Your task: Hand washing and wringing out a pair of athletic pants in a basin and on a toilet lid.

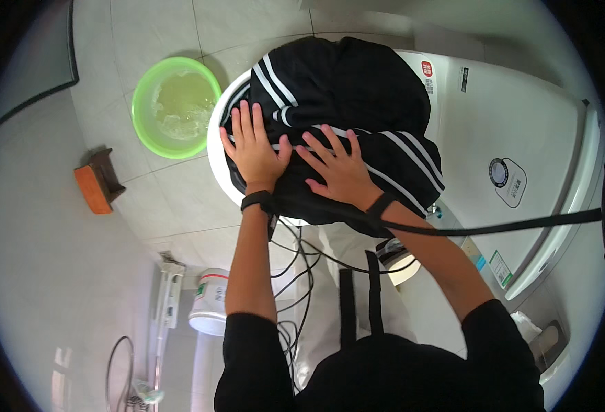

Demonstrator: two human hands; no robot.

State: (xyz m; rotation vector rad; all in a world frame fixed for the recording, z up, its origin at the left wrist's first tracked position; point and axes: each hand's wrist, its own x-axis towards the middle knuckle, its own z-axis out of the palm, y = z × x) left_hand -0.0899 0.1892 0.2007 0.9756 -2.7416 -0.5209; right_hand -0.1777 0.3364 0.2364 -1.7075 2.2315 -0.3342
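A black garment with white stripes lies bunched over the front of a white toilet, whose curved rim shows at the left. My left hand rests palm down on the cloth with its fingers apart, close to that rim. Beside it, my right hand is spread on the striped fabric, also palm down. Neither hand grips the cloth. The garment hides most of the surface beneath it. Both wrists wear dark bands.
A green basin of cloudy, foamy water stands on the tiled floor left of the toilet. Black cables hang in front of me, and a thick black strap crosses at right. A white bucket stands lower left.
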